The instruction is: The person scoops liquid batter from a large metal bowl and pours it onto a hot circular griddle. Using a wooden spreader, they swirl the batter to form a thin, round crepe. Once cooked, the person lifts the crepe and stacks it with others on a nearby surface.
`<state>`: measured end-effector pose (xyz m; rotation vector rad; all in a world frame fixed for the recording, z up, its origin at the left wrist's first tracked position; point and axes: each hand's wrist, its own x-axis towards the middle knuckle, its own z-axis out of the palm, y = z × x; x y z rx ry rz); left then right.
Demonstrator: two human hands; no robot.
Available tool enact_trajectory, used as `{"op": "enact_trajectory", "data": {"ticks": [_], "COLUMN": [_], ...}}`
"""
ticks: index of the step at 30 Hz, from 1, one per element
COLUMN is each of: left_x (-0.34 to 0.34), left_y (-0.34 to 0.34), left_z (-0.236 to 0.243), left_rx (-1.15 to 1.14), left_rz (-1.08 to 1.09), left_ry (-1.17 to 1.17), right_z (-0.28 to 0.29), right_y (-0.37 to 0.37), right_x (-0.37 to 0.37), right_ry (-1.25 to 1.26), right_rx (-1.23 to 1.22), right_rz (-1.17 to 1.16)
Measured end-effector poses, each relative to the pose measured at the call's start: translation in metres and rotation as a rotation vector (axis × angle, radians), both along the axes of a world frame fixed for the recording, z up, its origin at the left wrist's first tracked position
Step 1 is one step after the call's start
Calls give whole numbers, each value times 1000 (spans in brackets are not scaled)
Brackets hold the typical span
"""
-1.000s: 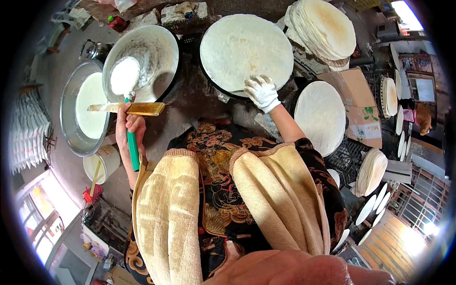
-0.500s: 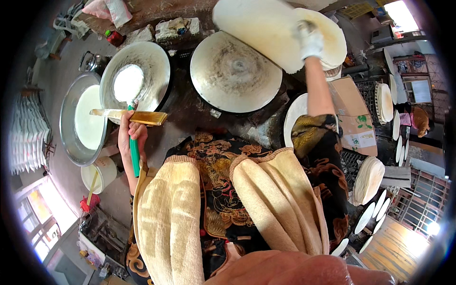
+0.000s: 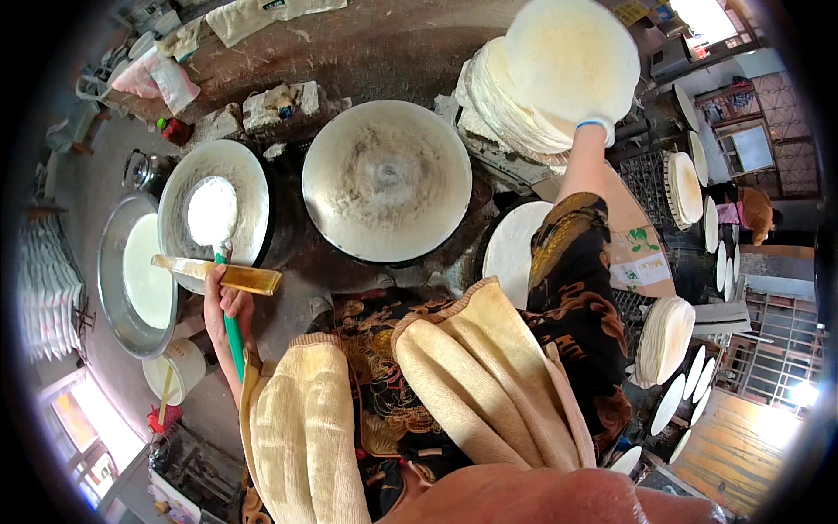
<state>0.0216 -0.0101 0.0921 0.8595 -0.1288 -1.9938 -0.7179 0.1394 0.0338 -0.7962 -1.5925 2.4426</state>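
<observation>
My left hand (image 3: 225,301) is closed round the green handle of a ladle (image 3: 213,211) and a flat amber scraper (image 3: 251,278) lying across it. White batter fills the ladle's bowl, which is over the metal pan (image 3: 251,175) at the left. At the upper right, my right arm reaches out to a thin round pancake (image 3: 572,61) above a tall stack of pancakes (image 3: 493,96). Only the cuff (image 3: 597,128) of that hand's white glove shows; the pancake hides its fingers. Between my hands is a large round griddle (image 3: 388,210) with a bare, browned surface.
A metal basin (image 3: 107,279) of white batter stands at the far left, above a white bucket (image 3: 177,377). Another round white surface (image 3: 513,249) lies beside my right sleeve. A cardboard box (image 3: 642,262) and more pancake stacks (image 3: 665,341) are at the right. A kettle (image 3: 148,172) stands behind the basin.
My right hand has carried the pancake off the griddle's right edge, up and right over the stack. My left hand still grips the ladle and scraper. The view has shifted.
</observation>
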Motion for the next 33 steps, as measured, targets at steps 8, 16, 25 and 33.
{"op": "enact_trajectory", "data": {"ticks": [8,16,25,33], "left_x": [-18,-30,-3,34], "left_y": [-1,-5,-18,-88], "left_z": [0,-5,-30,-92], "left_rx": [6,34,123,-125], "left_rz": [-29,-76,-155,-494], "left_ry": [-35,-3,-37,-273], "right_z": [-69,-99,-72,2], "right_y": [2,2,-2,-157], "right_x": [25,21,164,541], "right_ry": [-208,-136,48,590], "right_rx": [116,231,295,563], "right_rz": [60,162,557,2265]}}
